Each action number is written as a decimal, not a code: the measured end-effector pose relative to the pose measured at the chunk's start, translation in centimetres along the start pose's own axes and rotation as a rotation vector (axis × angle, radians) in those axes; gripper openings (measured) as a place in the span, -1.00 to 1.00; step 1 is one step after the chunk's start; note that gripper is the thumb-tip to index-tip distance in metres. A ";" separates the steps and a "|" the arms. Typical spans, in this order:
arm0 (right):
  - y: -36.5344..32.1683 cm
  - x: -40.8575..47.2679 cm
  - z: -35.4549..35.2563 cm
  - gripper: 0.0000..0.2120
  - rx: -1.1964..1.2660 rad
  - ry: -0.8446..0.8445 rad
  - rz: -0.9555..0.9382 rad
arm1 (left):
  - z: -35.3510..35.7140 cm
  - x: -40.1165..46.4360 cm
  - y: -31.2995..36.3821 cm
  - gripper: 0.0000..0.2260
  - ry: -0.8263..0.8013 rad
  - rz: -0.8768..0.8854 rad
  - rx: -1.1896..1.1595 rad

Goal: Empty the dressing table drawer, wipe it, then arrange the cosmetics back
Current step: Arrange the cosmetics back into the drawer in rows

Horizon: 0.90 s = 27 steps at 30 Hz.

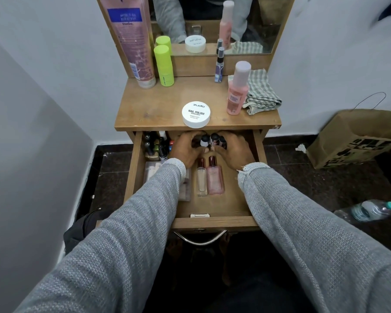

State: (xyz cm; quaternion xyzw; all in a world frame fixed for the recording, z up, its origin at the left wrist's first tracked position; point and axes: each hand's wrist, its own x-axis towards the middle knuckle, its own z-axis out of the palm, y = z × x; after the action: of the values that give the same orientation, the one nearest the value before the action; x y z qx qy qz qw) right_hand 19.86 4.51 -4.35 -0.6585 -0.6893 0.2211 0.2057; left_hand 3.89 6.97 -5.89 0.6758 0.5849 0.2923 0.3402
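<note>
The wooden drawer [212, 222] of the dressing table stands pulled out. At its back, my left hand [185, 150] and my right hand [235, 152] curl round a cluster of small nail polish bottles [210, 141] with dark and white caps. Just in front of the hands lie two slim bottles [209, 179], one clear and one pink. A flat clear case [154, 170] lies at the drawer's left, partly under my left sleeve. More dark small bottles [156, 147] stand in the back left corner.
On the tabletop [149, 107] stand a white nail polish remover tub [196, 114], a pink bottle [237, 89], a checked cloth [262, 93], a small spray [219, 64], a green bottle [164, 64] and a tall lotion tube [131, 39]. A paper bag [357, 138] and water bottle [370, 210] lie on the floor at right.
</note>
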 end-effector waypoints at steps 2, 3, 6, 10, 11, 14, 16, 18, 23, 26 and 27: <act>0.0 0.2 0.4 -0.65 -0.007 0.005 0.012 | -0.1 -0.2 -0.2 -0.63 0.015 -0.001 0.022; 0.1 0.4 0.6 -0.64 -0.014 0.006 0.017 | -0.1 -0.2 -0.2 -0.65 0.026 0.004 0.048; -0.1 0.6 0.8 -0.64 -0.022 0.005 0.036 | 0.1 -0.2 -0.1 -0.68 0.052 -0.002 0.137; -0.2 0.5 0.7 -0.64 -0.033 0.010 0.049 | 0.3 0.1 -0.5 -0.73 0.118 -0.035 0.160; -0.2 0.6 0.8 -0.64 -0.037 0.009 0.055 | 0.3 0.1 -0.5 -0.73 0.129 -0.041 0.153; -0.1 0.6 0.8 -0.63 -0.049 -0.002 0.060 | 0.4 0.1 -0.3 -0.74 0.151 -0.062 0.150; -0.2 0.6 0.9 -0.64 -0.043 -0.006 0.068 | 0.4 0.0 -0.2 -0.73 0.163 -0.077 0.169; -0.3 0.5 1.0 -0.65 -0.040 0.009 0.075 | 0.3 -0.1 -0.2 -0.74 0.175 -0.082 0.181; -0.6 0.5 1.0 -0.66 -0.057 0.020 0.121 | 0.1 -0.4 -0.1 -0.77 0.178 -0.081 0.206; -0.6 0.6 1.2 -0.68 -0.049 0.038 0.137 | 0.3 -0.4 0.0 -0.78 0.189 -0.094 0.206; -0.6 0.6 1.2 -0.68 -0.049 0.041 0.145 | 0.3 -0.4 0.1 -0.78 0.196 -0.099 0.202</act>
State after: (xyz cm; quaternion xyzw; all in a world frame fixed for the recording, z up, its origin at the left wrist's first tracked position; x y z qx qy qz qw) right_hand 18.64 5.05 -5.02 -0.7158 -0.6408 0.2048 0.1872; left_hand 4.11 6.55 -5.99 0.6451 0.6743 0.2796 0.2258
